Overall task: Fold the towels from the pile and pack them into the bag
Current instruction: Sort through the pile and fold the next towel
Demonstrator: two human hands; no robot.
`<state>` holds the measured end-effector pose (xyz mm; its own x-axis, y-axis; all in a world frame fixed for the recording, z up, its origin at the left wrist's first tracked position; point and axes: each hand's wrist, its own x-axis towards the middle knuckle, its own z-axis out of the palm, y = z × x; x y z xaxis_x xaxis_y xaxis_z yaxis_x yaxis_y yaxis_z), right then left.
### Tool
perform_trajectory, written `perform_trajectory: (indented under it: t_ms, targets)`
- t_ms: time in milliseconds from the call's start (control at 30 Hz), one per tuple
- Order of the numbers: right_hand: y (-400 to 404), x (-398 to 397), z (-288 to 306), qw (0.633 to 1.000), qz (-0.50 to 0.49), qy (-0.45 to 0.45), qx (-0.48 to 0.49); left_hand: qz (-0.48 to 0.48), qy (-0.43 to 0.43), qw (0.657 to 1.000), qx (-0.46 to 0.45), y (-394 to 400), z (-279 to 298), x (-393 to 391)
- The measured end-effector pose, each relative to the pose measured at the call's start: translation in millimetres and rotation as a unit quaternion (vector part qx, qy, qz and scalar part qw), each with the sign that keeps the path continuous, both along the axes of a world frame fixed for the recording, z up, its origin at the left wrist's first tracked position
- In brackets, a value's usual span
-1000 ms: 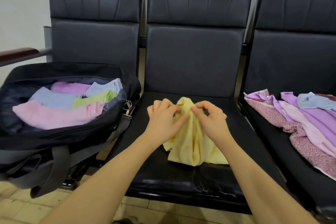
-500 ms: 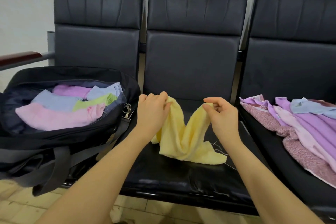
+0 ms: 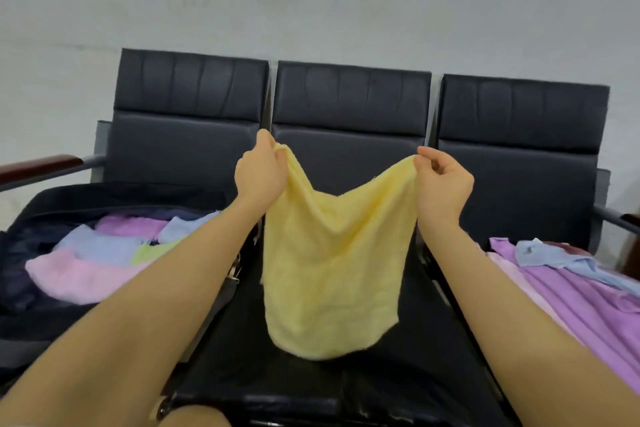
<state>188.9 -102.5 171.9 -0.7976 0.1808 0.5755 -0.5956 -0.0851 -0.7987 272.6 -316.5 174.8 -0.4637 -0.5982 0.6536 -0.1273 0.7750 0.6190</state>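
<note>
With each top corner pinched, left hand (image 3: 260, 173) and right hand (image 3: 441, 180) hold the yellow towel (image 3: 332, 270) hanging over the middle seat (image 3: 433, 374), likely to flatten it before folding; bag (image 3: 31, 319) open at left.

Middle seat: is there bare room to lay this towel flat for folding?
Yes: the middle seat is bare under the hanging yellow towel. Crowded: bag fills the left seat, towel pile the right.
</note>
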Motion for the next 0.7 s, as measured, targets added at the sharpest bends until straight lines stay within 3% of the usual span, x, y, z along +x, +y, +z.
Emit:
perform_trajectory:
  t_ms: [167, 333, 567, 700]
  targets:
    - [10.1, -7.0, 33.0, 0.998, -0.015, -0.012, -0.057, -0.044, 0.090, 0.991, 0.093, -12.3, 34.5, 3.6]
    - [16.1, -15.0, 39.3, 0.999, -0.026, -0.006, -0.043, -0.042, 0.129, 0.977, 0.165, -19.9, 40.6, 2.3]
    - [24.8, -23.1, 19.0, 0.996, -0.021, -0.064, -0.053, -0.030, -0.016, 0.991, 0.130, -27.7, 43.3, -10.7]
    - [33.5, -22.2, -2.8, 0.991, -0.028, -0.115, -0.061, -0.050, -0.033, 0.988, 0.141, -32.5, 35.2, -14.6]
